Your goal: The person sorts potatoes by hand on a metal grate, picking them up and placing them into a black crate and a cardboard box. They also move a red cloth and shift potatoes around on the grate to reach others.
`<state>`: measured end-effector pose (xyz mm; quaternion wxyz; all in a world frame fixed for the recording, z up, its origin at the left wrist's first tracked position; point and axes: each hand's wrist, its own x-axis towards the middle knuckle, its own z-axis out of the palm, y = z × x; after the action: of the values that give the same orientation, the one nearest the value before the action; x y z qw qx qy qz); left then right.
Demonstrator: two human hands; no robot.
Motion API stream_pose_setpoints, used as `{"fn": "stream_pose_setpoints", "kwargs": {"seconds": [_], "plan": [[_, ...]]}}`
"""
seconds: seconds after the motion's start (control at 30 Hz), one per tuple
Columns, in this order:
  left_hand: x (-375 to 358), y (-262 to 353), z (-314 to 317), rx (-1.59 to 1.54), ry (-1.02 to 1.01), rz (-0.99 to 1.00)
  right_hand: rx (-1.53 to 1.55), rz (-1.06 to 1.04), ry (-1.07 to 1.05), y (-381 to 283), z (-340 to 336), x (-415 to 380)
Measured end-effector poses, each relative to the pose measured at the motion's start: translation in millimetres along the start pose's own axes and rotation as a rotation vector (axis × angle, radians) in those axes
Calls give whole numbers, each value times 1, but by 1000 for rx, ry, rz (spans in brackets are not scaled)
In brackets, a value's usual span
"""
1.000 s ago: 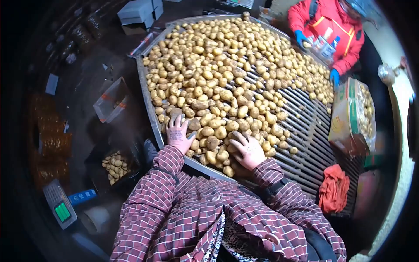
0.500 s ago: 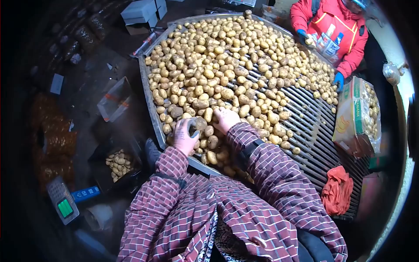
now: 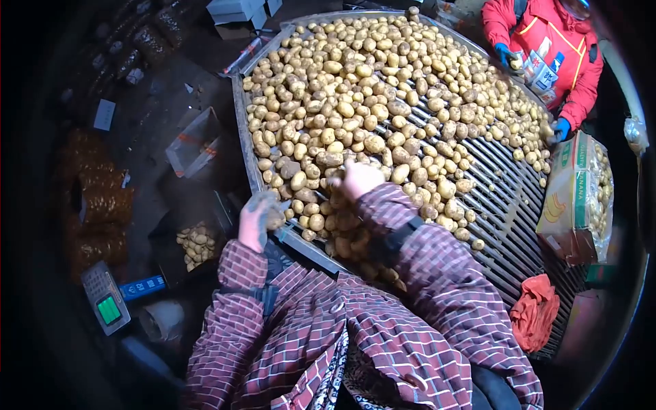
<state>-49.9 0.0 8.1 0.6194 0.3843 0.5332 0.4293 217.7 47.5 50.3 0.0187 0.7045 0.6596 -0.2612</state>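
Drawn clear of the heap since the earlier frame, my left hand [image 3: 251,224] curls its fingers around a potato [image 3: 275,219], left of centre, beside the slatted table's metal rim [image 3: 309,253]. Mid-frame, my right hand [image 3: 361,180] reaches over the potato heap [image 3: 328,109], too blurred to tell whether its fingers pinch anything. A loose left grip could drop the potato outside the rim. My right forearm slants up-left; my left stands nearly upright.

Maroon checked jkt [image 3: 301,335] w/ wht lines, round btns [image 3: 337,307]; dk band [image 3: 398,237] ea. sleeve [image 3: 236,318]; blk/wht lining [image 3: 333,374]; gry-tipped L glove [image 3: 251,225].
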Motion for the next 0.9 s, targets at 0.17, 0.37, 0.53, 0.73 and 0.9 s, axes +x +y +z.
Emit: {"fn": "stream_pose_setpoints", "kwargs": {"seconds": [0.17, 0.37, 0.53, 0.73, 0.9], "plan": [[36, -2, 50, 1104, 121, 261, 532, -120, -26, 44, 21, 19], [53, -11, 66, 1203, 1, 97, 1205, -18, -9, 97, -26, -36], [65, -42, 26, 29, -8, -52, 235, -431, 163, 18, 12, -21], [-17, -1, -17, -724, -78, -234, -78, -92, -132, -35, 30, -10], [-48, -3, -67, -873, -84, -170, 131, -101, -164, 4, 30, 19]]}}
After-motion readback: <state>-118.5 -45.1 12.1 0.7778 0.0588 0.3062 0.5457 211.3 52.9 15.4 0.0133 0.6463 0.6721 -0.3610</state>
